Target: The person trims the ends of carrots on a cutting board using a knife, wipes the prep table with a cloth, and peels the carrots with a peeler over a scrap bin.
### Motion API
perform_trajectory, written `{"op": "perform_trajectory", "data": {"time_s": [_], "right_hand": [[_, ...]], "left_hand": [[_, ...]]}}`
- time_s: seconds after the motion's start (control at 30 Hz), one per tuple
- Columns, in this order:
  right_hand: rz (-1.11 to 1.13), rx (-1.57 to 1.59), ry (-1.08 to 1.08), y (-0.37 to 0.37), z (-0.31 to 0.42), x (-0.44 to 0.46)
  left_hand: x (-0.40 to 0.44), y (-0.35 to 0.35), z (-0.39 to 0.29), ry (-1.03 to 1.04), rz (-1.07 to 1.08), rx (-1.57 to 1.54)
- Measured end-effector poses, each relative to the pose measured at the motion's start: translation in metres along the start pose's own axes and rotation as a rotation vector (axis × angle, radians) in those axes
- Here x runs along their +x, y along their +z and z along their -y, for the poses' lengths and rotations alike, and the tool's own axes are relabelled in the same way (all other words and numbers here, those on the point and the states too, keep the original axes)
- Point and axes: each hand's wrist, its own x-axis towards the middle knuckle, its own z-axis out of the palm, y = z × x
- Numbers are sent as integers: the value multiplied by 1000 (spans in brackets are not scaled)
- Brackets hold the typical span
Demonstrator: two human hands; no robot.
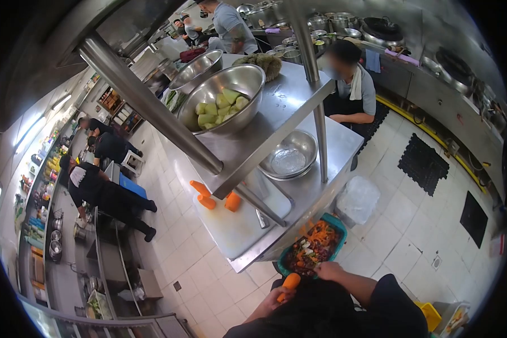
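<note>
A peeled-looking orange carrot [290,283] is held in my left hand [278,296], its fingers wrapped round the lower end. My right hand [329,271] is closed over the near edge of a teal bin [341,225] filled with vegetable scraps [315,242]; what it holds, if anything, is too small to make out. On the white cutting board [231,235] lie several carrot pieces [207,201]. A knife [262,218] rests at the board's right side, partly behind a metal post.
Above the board, a steel shelf [265,146] bears a bowl [248,84] of green vegetable chunks. Stacked bowls [310,147] stand beneath it. A co-worker [357,84] is beyond the table's right end; other people work farther off. A plastic bag [357,200] sits beside the bin.
</note>
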Motion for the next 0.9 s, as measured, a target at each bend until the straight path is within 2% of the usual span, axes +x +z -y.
{"op": "perform_trajectory", "data": {"time_s": [0.03, 0.07, 0.13, 0.2, 0.23, 0.27, 0.33, 0.37, 0.43, 0.47, 0.53, 0.6, 0.63, 0.67, 0.73, 0.8, 0.87, 0.9], "right_hand": [[-2, -27, 110, 12, -13, 13], [6, -23, 107, 11, -5, 10], [-117, 105, -141, -11, 25, -11], [-33, 105, -181, -35, 71, -47], [38, 109, -234, -39, 84, -55], [43, 112, -235, -36, 83, -55], [-45, 90, -119, -28, 66, -48], [-21, 29, -41, -10, 34, -19], [0, 56, 42, 0, -4, 8], [23, 83, 113, 4, -10, 13], [-142, 170, 32, -16, 12, -1], [-299, 282, -17, 13, 0, 25], [-211, 309, -46, 25, -15, 42], [-622, 333, -219, 54, -24, 62], [-508, 496, -204, 40, -7, 49], [-369, 538, -92, 27, 7, 36], [-169, 495, 32, -31, 49, -10], [-253, 461, -16, -35, 57, -21]], "left_hand": [[-1, 5, -3, 1, -7, -1], [-2, 11, -5, 45, -77, 99], [-1, 9, -1, 81, -148, 185], [1, 4, 0, -81, 123, -112], [-1, 4, -1, -19, -49, -49], [-1, 6, -3, -19, -54, -53], [0, 10, -2, 33, -119, 19], [2, 15, -1, 29, -113, 17], [-2, 22, 0, 62, 70, -12], [-1, 20, -3, 63, 68, -15], [2, 10, -3, 190, -93, 290], [5, 7, 7, 251, -244, 172], [6, 4, 5, 256, -170, 188], [6, 7, 6, 304, -195, 247], [4, 26, 7, 350, -357, 404], [-4, 70, 4, 405, -414, 416], [-6, 78, 0, 426, -322, 442], [-8, 84, 3, 411, -335, 353]]}}
